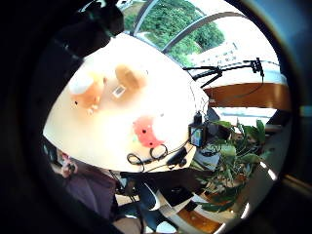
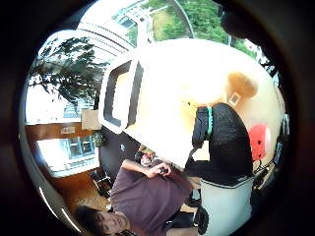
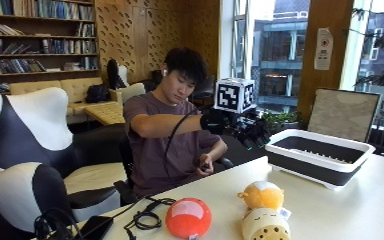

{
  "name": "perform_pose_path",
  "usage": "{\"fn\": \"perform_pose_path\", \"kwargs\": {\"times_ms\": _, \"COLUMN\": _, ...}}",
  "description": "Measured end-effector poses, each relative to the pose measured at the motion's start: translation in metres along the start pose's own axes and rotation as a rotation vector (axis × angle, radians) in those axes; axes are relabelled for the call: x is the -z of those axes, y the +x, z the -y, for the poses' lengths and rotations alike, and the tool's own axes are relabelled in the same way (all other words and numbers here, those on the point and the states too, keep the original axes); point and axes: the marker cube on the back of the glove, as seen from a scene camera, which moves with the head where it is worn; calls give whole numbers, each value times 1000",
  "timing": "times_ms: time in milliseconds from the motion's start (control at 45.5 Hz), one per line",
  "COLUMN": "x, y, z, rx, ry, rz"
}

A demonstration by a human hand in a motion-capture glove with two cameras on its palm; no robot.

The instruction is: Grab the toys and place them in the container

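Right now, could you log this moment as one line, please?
right hand raised, holding nothing | three toys on table | container holds no toys

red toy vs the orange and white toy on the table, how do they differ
The red toy is a plain round red ball shape with a paler patch on top; the orange and white toy is orange with a white cap. The red toy lies nearer the black cables at the table's near end; the orange and white toy sits closer to the container, right beside a cream toy. Both are soft-looking, rest on the table, and are untouched by the gloved right hand.
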Motion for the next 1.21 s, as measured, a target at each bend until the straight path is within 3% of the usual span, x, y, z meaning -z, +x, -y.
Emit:
{"fn": "perform_pose_path", "kwargs": {"times_ms": 769, "x": 34, "y": 95, "z": -21, "rx": -310, "ry": -72, "rz": -40}}
{"fn": "perform_pose_path", "kwargs": {"times_ms": 1011, "x": -12, "y": 134, "z": -42, "rx": -384, "ry": -113, "rz": -36}}
{"fn": "perform_pose_path", "kwargs": {"times_ms": 1208, "x": -101, "y": 157, "z": -58, "rx": -417, "ry": -292, "rz": -59}}
